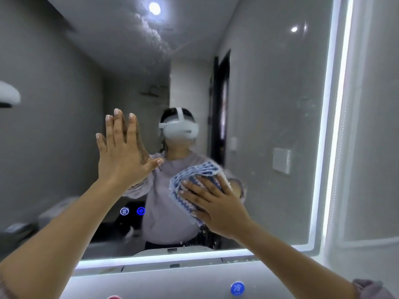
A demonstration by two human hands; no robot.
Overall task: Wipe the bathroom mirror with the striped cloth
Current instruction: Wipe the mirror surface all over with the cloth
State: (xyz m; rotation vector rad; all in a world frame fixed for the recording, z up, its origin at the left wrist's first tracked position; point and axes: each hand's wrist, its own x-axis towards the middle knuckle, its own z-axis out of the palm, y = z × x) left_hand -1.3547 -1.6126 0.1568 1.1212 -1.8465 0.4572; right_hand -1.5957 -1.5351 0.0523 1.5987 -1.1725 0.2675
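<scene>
The bathroom mirror (269,93) fills most of the view, edged by a lit white strip. My right hand (218,206) presses the blue-and-white striped cloth (192,182) flat against the glass, low and right of centre. My left hand (121,156) rests flat on the mirror further left and higher, fingers spread, holding nothing. Smears and water droplets show on the glass near the top centre and just below the cloth. The cloth's lower part is hidden under my right hand.
Two glowing touch buttons (132,211) sit on the mirror below my left hand. A grey wall (375,147) borders the mirror on the right. Under the mirror, a blue round tap marker (237,288) stands on a white surface. A white object (8,94) juts in at the left edge.
</scene>
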